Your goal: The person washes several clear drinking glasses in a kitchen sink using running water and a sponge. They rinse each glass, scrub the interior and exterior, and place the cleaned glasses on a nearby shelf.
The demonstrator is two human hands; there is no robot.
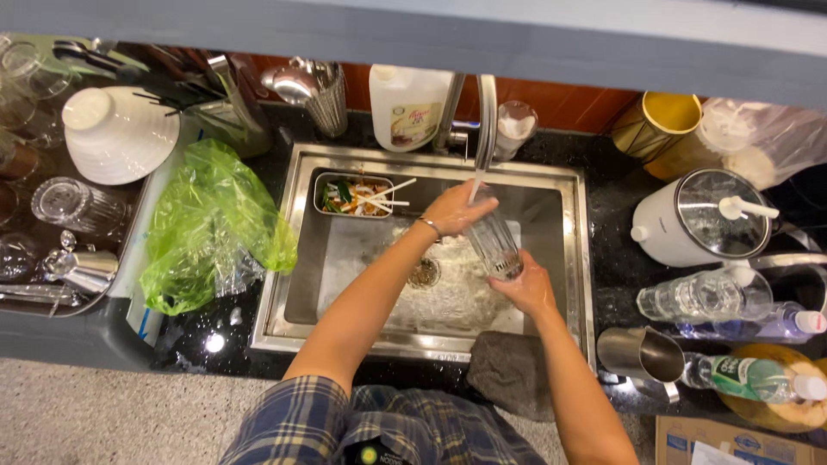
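A clear ribbed drinking glass (495,244) is held tilted over the steel sink (564,258), under water running from the tall tap (486,116). My right hand (527,287) grips the glass at its base. My left hand (455,209) is at the glass's rim, fingers at or inside the mouth. A bracelet shows on my left wrist. Foam and water cover the sink floor around the drain (424,272).
A small steel tray of food scraps (357,195) sits in the sink's back left. A green plastic bag (211,226), white bowl (119,133) and drying rack are left. Soap jug (407,108), kettle (706,217), bottles (699,295), steel jug (633,354) and grey cloth (508,372) surround.
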